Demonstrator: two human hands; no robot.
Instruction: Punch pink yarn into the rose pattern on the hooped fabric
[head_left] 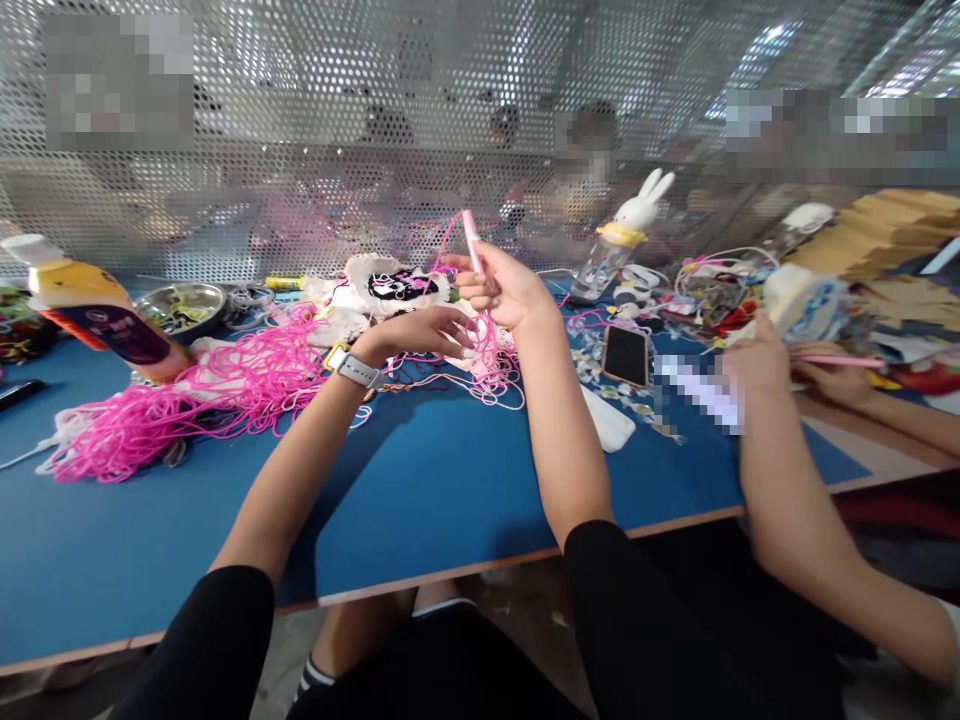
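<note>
Behind the blue table [420, 480] is a holey wall [300, 120], and I have my right hand [502, 283] gripping a pink stick [470, 238] above pink string [493, 362], my left hand [420, 332] open near the string.

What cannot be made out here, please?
Head view:
Lower end of the slim pink rod: hidden by the right hand.
Palm of the left hand: hidden by its back.
Lettering on the white-capped plastic bottle: too small.
Left end of the thin black object: cut by frame edge.
</note>
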